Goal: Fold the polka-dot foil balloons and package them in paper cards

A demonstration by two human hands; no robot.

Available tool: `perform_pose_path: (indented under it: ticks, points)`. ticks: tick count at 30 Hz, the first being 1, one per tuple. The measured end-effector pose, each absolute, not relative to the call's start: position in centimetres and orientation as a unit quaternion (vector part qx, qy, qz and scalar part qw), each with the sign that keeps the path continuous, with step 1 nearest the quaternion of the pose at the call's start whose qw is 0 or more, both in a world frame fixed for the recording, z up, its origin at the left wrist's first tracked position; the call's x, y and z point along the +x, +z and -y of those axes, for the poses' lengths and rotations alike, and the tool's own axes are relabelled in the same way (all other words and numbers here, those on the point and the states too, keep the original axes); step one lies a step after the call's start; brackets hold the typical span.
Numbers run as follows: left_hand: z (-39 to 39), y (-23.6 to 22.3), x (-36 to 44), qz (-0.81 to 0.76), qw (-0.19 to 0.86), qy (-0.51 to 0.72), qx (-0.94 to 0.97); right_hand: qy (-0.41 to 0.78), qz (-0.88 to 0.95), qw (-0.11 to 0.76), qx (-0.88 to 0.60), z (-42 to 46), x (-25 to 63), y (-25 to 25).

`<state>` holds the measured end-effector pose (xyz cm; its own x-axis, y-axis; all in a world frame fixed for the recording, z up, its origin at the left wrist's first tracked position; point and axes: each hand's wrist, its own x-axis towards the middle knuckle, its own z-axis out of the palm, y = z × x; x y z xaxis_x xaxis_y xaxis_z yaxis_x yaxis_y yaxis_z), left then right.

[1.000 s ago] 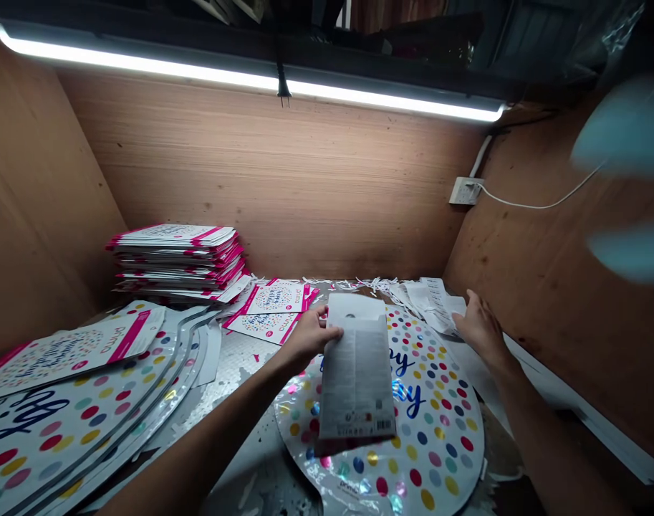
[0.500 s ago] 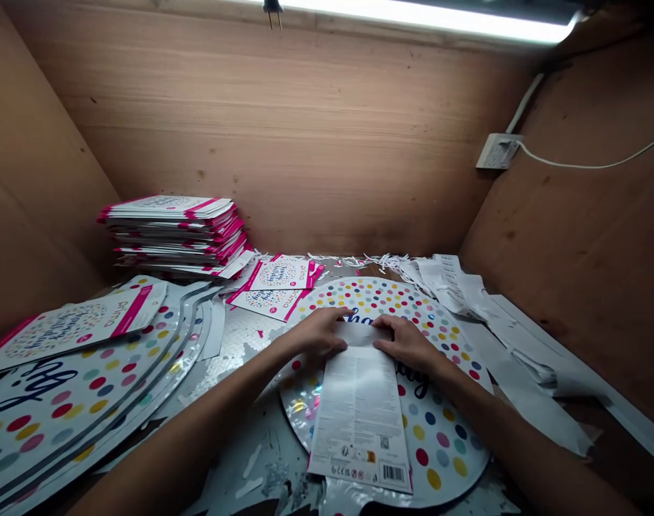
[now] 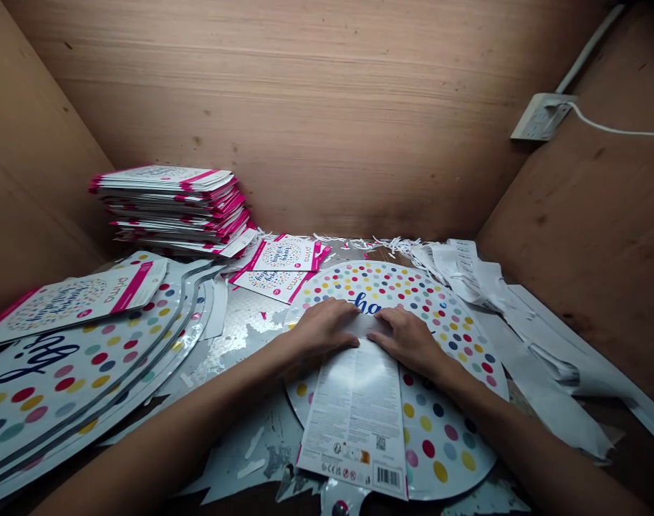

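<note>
My left hand (image 3: 329,326) and my right hand (image 3: 405,337) meet at the far end of a white printed packaging card (image 3: 353,423). Each has thumb and fingers closed on one side of that end. The card's text side, with a barcode at the near edge, faces up. Under it lies a flat, round foil balloon (image 3: 445,423) with coloured dots and dark lettering; card and hands cover part of the lettering. The balloon's tail (image 3: 342,496) sticks out at the near edge.
At left, more dotted foil balloons (image 3: 117,351) lie piled beneath a pink-and-white card (image 3: 79,297). Behind stands a tall stack of cards (image 3: 176,208). Two loose cards (image 3: 284,256) lie at the back centre. Paper strips (image 3: 541,351) line the right side, below a wall socket (image 3: 542,117).
The view has tipped down and shifted slightly, so the lamp has left the picture. Both hands stay at the card's far end, fingertips slightly closer together.
</note>
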<state>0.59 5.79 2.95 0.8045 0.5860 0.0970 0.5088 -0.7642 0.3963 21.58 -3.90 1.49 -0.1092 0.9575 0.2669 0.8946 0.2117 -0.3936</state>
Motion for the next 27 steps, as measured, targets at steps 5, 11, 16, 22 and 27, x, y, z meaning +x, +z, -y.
perform_pose_path:
  ticks: [5, 11, 16, 22, 27]
  points:
    - [-5.4, 3.3, 0.6, -0.311, 0.158, 0.118, 0.93, -0.015, 0.729, 0.21, -0.652, 4.2, 20.5, 1.7]
    - [-2.9, 2.8, -1.8, -0.264, 0.155, 0.115, 0.945, 0.014, 0.86, 0.161, -0.484, 6.3, 21.2, 2.3]
    - [-1.3, 2.3, -3.5, -0.254, 0.119, 0.105, 0.954, 0.052, 0.862, 0.168, -0.476, 7.5, 21.1, 2.0]
    - [-4.0, 3.2, -2.0, -0.312, 0.136, 0.123, 0.932, 0.042, 0.771, 0.205, -0.601, 4.7, 19.6, 1.9]
    - [-5.3, 3.4, -1.2, -0.368, 0.153, 0.108, 0.91, 0.067, 0.747, 0.191, -0.633, 3.5, 19.2, 1.8]
